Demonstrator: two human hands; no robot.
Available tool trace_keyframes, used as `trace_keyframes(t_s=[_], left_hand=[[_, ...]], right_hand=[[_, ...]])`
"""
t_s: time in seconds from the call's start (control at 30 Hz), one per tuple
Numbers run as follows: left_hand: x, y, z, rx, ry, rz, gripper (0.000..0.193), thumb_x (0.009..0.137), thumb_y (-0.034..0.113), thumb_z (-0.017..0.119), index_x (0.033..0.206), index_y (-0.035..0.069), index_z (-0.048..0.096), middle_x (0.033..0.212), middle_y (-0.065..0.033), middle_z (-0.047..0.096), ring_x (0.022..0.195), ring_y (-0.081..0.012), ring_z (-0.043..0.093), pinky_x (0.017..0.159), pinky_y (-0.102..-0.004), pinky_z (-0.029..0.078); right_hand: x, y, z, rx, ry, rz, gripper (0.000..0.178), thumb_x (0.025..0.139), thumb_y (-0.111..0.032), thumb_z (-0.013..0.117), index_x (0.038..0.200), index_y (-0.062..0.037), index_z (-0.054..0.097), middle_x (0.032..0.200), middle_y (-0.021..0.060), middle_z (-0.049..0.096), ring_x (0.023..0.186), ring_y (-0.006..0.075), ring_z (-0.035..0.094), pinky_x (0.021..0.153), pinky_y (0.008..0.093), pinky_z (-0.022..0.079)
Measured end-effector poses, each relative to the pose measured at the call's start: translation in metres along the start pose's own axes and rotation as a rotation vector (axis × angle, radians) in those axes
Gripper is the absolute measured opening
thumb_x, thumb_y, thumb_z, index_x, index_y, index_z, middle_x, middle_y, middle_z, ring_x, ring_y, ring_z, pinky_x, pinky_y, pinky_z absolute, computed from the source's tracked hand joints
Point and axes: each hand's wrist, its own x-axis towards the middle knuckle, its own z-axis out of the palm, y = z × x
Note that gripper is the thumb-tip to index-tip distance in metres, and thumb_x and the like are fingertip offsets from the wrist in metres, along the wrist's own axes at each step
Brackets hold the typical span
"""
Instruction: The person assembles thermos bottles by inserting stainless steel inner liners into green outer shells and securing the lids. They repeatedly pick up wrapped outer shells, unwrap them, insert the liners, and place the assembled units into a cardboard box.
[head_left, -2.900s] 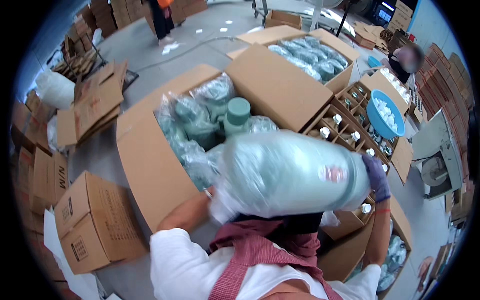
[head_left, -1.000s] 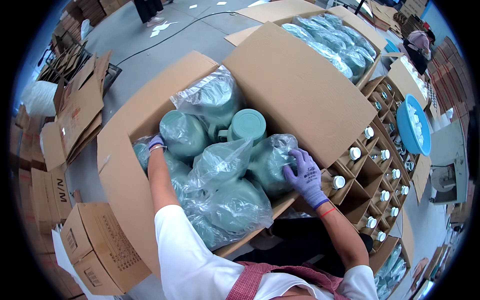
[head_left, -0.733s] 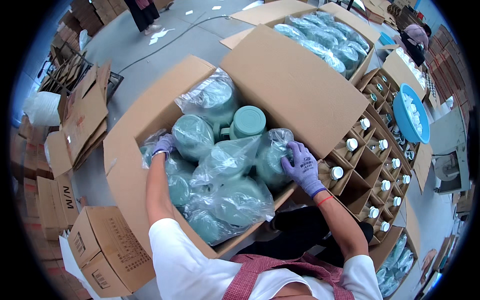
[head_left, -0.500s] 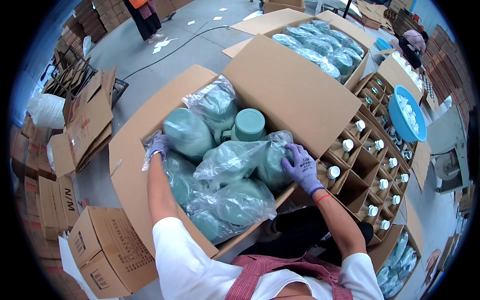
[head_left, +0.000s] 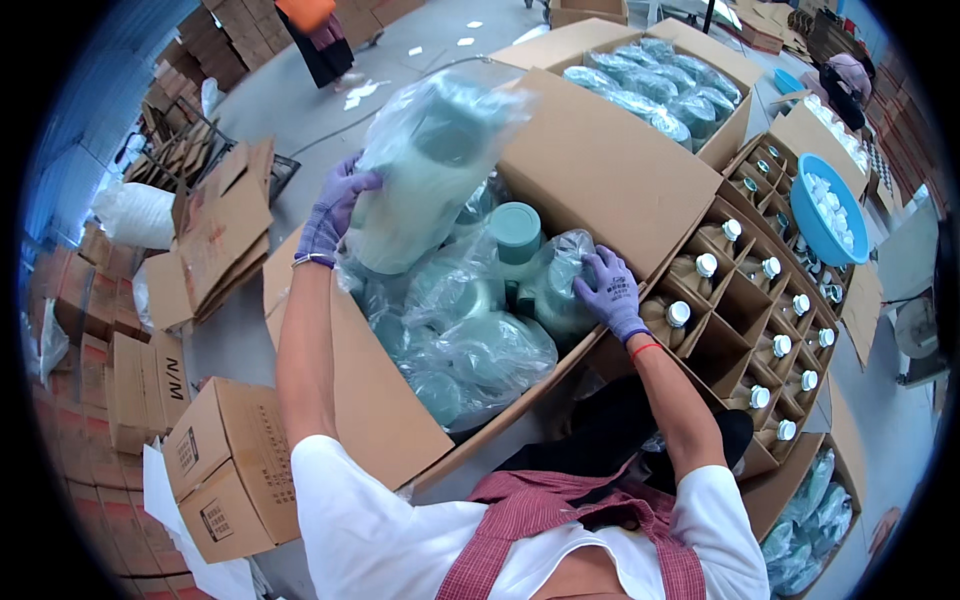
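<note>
My left hand (head_left: 338, 208), in a purple glove, grips a green plastic jug (head_left: 425, 180) in a clear bag, raised and tilted above the open carton (head_left: 350, 370). The jug is slightly blurred. My right hand (head_left: 610, 290), gloved alike, has its fingers curled over another bagged green jug (head_left: 560, 290) at the carton's right side. Between the hands stands an unbagged green jug with a round lid (head_left: 516, 230). More bagged jugs (head_left: 485, 355) fill the near part of the carton, partly hidden by crinkled plastic.
At right, a divided carton (head_left: 722, 345) holds several white-capped bottles. On it sits a blue basin (head_left: 828, 215) of small white pieces. Behind is another carton of bagged jugs (head_left: 655, 80). Flattened cardboard (head_left: 225, 235) and a closed box (head_left: 235, 470) stand left. A person (head_left: 320, 40) stands beyond.
My left hand has lifted a bagged jug up out of the carton, away from the other jugs. My right hand stays on the jug at the right. The view has shifted slightly.
</note>
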Motion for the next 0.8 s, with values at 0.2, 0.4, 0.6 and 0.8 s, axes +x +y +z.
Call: trace_keyframes(t_s=[0.2,0.4,0.6,0.8], left_hand=[[-0.107,0.106,0.102,-0.272,-0.007,0.362,0.069,0.074,-0.004,0.068,0.139,-0.002,0.046,0.119,-0.0112,0.063,0.105,-0.0192,0.062,0.093,-0.033,0.051],[-0.17,-0.095,0.264,0.286,-0.215,0.762,0.036,0.082,0.018,0.066,0.114,0.002,0.064,0.108,-0.0109,0.068,0.093,-0.0268,0.066,0.084,-0.0395,0.052],[-0.179,-0.125,0.369,0.638,-0.822,0.749,0.032,0.086,0.028,0.063,0.105,0.004,0.07,0.106,-0.0149,0.067,0.099,-0.0286,0.063,0.09,-0.0421,0.048],[-0.18,-0.042,0.405,-0.513,-0.513,-0.084,0.055,0.099,0.03,0.054,0.144,0.004,0.038,0.139,-0.0111,0.048,0.123,-0.0157,0.047,0.104,-0.0311,0.039]], right_hand=[[-0.017,-0.006,-0.035,0.964,0.208,0.132,0.077,0.082,-0.041,0.073,0.147,-0.0162,0.04,0.154,0.0225,0.027,0.14,0.0395,0.033,0.114,0.0505,0.029],[-0.098,0.151,-0.14,1.155,0.295,0.05,0.07,0.1,-0.044,0.05,0.155,-0.0125,0.021,0.153,0.0096,0.035,0.135,0.0233,0.041,0.112,0.0402,0.038],[-0.17,0.107,-0.284,0.715,0.257,0.155,0.051,0.099,-0.044,0.053,0.127,-0.0018,0.057,0.125,0.01,0.06,0.113,0.0179,0.056,0.099,0.033,0.046],[-0.21,0.021,-0.284,0.7,0.348,0.15,0.078,0.077,-0.025,0.064,0.146,-0.0002,0.036,0.148,0.0184,0.041,0.137,0.0291,0.038,0.115,0.0409,0.029]])
